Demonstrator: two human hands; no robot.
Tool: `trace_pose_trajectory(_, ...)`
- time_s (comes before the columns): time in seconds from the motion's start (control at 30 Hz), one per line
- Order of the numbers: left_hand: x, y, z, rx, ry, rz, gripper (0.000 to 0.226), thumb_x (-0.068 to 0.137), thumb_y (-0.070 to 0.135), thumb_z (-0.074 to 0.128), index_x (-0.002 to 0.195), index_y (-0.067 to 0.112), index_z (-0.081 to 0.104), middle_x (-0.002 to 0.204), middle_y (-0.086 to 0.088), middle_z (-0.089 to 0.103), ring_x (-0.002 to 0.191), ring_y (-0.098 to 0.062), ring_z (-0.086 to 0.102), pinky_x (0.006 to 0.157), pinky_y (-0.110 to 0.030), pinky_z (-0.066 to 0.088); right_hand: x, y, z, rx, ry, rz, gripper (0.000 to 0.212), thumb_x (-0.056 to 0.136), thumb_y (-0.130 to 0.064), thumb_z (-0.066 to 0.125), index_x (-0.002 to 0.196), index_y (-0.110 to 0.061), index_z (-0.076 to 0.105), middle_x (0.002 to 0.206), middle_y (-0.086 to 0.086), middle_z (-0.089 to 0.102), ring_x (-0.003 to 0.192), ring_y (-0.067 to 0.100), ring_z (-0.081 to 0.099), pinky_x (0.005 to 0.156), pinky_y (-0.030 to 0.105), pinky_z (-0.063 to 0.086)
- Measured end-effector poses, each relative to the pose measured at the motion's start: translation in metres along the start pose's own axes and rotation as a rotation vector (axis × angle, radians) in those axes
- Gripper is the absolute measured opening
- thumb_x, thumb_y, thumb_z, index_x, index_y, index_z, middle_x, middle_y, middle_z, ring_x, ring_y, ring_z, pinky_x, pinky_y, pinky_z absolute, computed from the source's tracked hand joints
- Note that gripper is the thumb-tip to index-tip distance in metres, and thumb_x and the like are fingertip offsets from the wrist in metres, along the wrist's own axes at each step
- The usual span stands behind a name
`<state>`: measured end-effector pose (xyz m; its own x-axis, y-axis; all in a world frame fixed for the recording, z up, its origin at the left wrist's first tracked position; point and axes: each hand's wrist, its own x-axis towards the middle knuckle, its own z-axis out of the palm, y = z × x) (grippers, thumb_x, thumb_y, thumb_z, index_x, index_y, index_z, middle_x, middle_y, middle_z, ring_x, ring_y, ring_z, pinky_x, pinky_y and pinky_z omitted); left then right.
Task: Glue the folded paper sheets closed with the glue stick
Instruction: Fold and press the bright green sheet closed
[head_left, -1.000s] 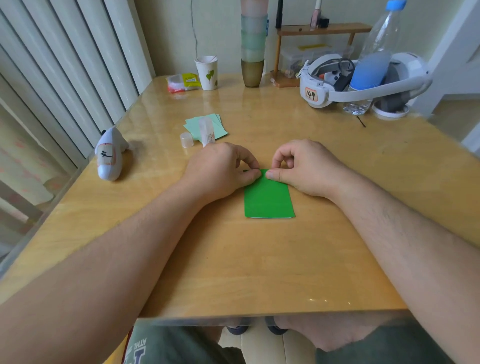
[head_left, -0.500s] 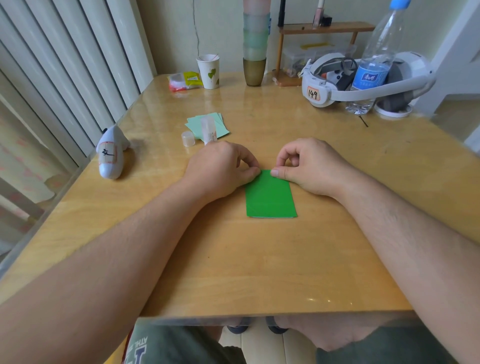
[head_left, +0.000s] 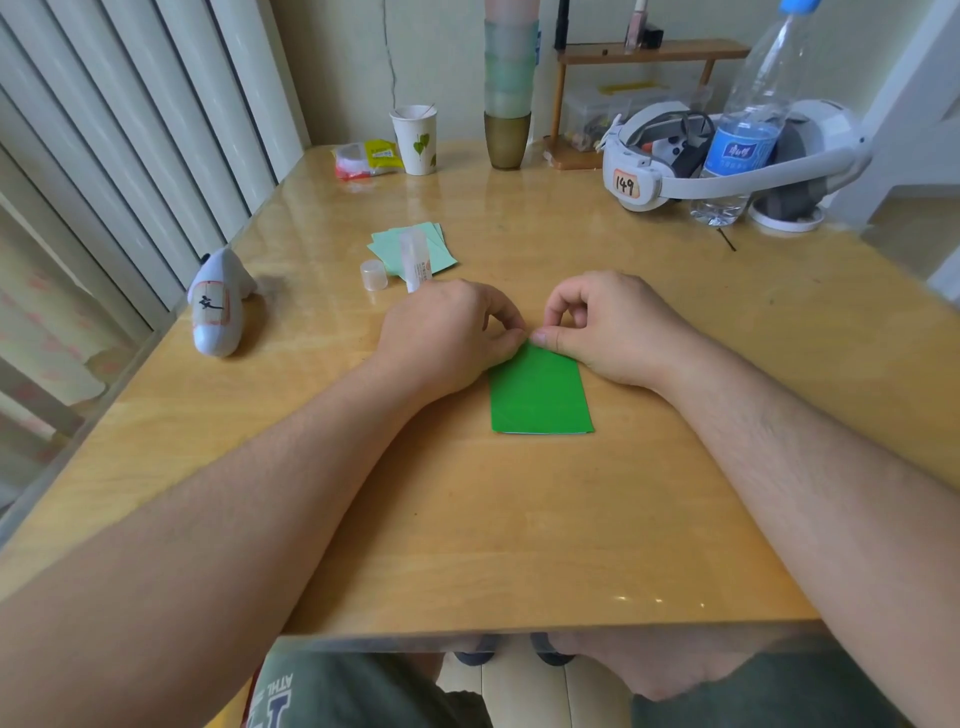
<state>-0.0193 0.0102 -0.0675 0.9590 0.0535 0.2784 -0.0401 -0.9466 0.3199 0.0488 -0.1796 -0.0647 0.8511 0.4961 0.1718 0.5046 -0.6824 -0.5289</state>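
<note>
A folded dark green paper sheet (head_left: 540, 395) lies flat in the middle of the wooden table (head_left: 519, 530). My left hand (head_left: 447, 338) pinches its far edge from the left, fingers curled. My right hand (head_left: 608, 327) pinches the same far edge from the right, and the fingertips of both hands meet there. The glue stick (head_left: 415, 260) stands uncapped behind my left hand, partly over a small stack of pale green folded sheets (head_left: 415, 249). Its clear cap (head_left: 374, 274) sits just to the left of it.
A white shark-shaped toy (head_left: 218, 306) lies near the left table edge. At the back stand a paper cup (head_left: 415, 137), a snack packet (head_left: 366, 158), stacked tumblers (head_left: 509, 88), a small wooden shelf (head_left: 649, 52), a headset (head_left: 727, 156) and a water bottle (head_left: 748, 130).
My two hands' fingertips parted a little along the far edge of the green sheet and have come together again; the sheet itself has hardly shifted.
</note>
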Motion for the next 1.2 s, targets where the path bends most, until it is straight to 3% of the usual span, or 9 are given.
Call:
trace_pose_trajectory(0.2,0.002,0.001,0.001,-0.005,0.018,0.006,0.014,0.091,0.053,0.068,0.096,0.04,0.074,0.065,0.013,0.047,0.073,-0.017,0.051,0.053,-0.03,0.031,0.004,-0.003,0.005,0.006,0.013,0.0,0.023,0.082,-0.046,0.084,0.078,-0.027,0.07,0.066,-0.009,0.049,0.065,0.013,0.047,0.059,0.03,0.038)
trace_pose_trajectory(0.5,0.002,-0.013,-0.007,-0.061,-0.03,0.042,0.01,0.094,0.041,0.074,0.102,0.036,0.077,0.066,0.013,0.051,0.063,-0.003,0.048,0.055,-0.029,0.032,-0.002,0.01,-0.009,0.004,0.034,0.034,0.019,0.083,-0.036,0.086,0.078,-0.026,0.071,0.071,-0.008,0.057,0.067,0.01,0.05,0.06,0.026,0.041)
trace_pose_trajectory(0.7,0.001,-0.016,-0.007,-0.06,-0.028,0.06,0.011,0.097,0.038,0.07,0.107,0.036,0.076,0.069,0.014,0.051,0.065,-0.006,0.05,0.064,-0.03,0.035,-0.003,0.012,-0.009,-0.051,0.05,0.01,0.018,0.086,-0.032,0.083,0.079,-0.025,0.068,0.075,-0.006,0.062,0.07,0.009,0.054,0.06,0.024,0.038)
trace_pose_trajectory(0.83,0.0,-0.012,-0.007,-0.033,-0.033,0.057,0.021,0.097,0.024,0.062,0.105,0.037,0.076,0.068,0.015,0.053,0.076,-0.018,0.057,0.067,-0.032,0.045,-0.002,0.013,-0.008,-0.066,0.05,-0.014,0.017,0.091,-0.028,0.077,0.081,-0.023,0.063,0.076,-0.006,0.059,0.07,0.009,0.052,0.06,0.026,0.039)
trace_pose_trajectory(1.07,-0.004,-0.011,-0.007,-0.053,-0.056,0.093,0.015,0.097,0.038,0.064,0.11,0.04,0.072,0.065,0.014,0.054,0.065,-0.002,0.05,0.064,-0.036,0.053,-0.007,0.015,-0.011,-0.019,-0.012,-0.095,0.017,0.084,-0.033,0.085,0.077,-0.03,0.069,0.083,-0.006,0.062,0.077,0.011,0.056,0.072,0.029,0.047)
trace_pose_trajectory(1.2,-0.009,-0.015,-0.013,-0.116,-0.15,0.145,0.018,0.093,0.042,0.071,0.11,0.042,0.071,0.064,0.014,0.053,0.063,0.0,0.052,0.066,-0.034,0.051,-0.009,0.018,-0.017,0.001,-0.065,-0.124,0.019,0.078,-0.035,0.089,0.075,-0.032,0.071,0.088,-0.006,0.061,0.083,0.011,0.059,0.082,0.037,0.053)
